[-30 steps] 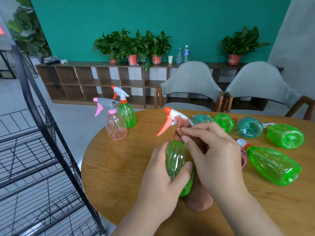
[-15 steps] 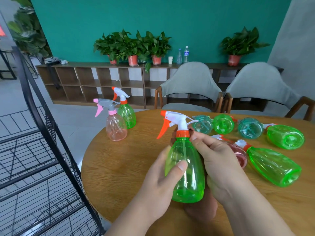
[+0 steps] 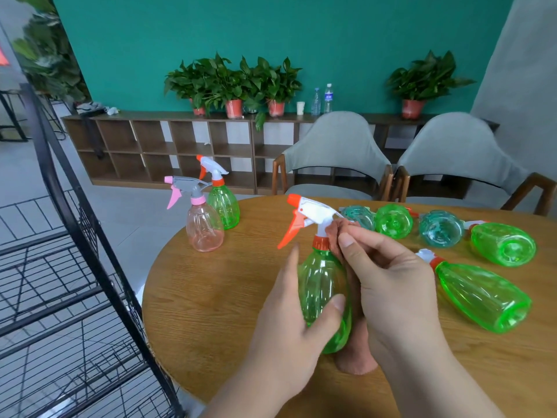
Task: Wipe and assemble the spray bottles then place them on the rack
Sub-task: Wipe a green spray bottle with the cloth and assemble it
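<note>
Office lounge, teal wall, cubby shelving, potted plants, chairs

The left hand grips the green spray bottle around its body, thumb curled across the front and forefinger raised along the side. The right hand is just beside it, its thumb and fingers pinching a brown cloth near the bottle's neck. Both forearms reach in from the lower edge.
</note>
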